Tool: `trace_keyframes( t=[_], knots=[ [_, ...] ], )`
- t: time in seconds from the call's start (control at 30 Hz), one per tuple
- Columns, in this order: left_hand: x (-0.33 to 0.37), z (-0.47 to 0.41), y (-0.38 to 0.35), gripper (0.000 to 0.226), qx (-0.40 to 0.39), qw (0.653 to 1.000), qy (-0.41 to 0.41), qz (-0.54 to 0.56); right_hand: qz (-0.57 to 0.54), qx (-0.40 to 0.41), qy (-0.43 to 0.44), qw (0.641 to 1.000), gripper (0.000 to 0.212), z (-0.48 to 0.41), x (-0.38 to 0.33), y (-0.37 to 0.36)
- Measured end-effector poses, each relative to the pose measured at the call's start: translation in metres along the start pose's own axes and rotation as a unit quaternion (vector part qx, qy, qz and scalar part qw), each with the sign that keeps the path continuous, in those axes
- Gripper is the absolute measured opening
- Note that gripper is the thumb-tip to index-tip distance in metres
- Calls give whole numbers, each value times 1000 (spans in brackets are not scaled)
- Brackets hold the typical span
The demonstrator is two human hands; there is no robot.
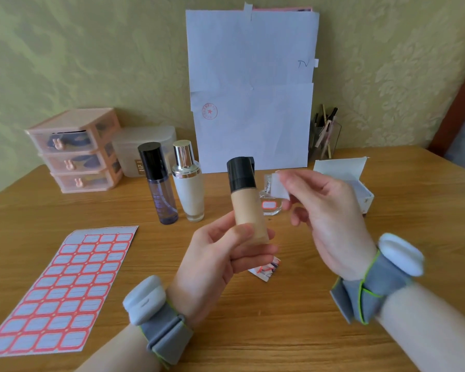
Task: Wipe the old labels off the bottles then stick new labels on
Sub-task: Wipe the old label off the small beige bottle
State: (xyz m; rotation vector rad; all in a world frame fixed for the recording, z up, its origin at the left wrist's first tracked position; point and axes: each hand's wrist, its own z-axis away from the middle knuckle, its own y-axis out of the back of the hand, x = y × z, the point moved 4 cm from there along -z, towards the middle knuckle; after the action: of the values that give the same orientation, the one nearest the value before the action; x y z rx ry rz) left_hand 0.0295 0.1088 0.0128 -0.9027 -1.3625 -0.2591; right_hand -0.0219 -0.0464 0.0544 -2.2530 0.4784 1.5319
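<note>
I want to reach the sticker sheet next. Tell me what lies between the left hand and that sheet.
In the head view, only bare wooden table lies between the left hand, which holds the beige bottle, and the label sheet. Nothing blocks the way.

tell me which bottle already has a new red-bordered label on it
The small clear bottle standing behind the right hand; the other three bottles show none.
</note>
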Motion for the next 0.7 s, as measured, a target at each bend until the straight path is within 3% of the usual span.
trace_keyframes(
  t=[0.13, 0.27, 0.37, 0.5, 0.7],
  knots=[
    [0, 1, -1, 37, -17, 1000, 0, -19, 63, -69, 72, 993, 13, 17, 2, -18],
    [-4, 1, -2, 36, -16, 999, 7, -28, 177, -80, 114, 974, 8, 22, 6, -17],
    [-6, 3, -3, 34, -16, 998, -2, -63, 125, -82, 71, 986, 7, 20, 9, -15],
    [-9, 5, -7, 30, -31, 995, -10, -95, 51, -14, 40, 998, 20, 19, 12, -14],
    [-5, 4, -4, 34, -28, 996, -15, -82, 82, -75, 56, 992, 19, 21, 6, -15]
  ],
)
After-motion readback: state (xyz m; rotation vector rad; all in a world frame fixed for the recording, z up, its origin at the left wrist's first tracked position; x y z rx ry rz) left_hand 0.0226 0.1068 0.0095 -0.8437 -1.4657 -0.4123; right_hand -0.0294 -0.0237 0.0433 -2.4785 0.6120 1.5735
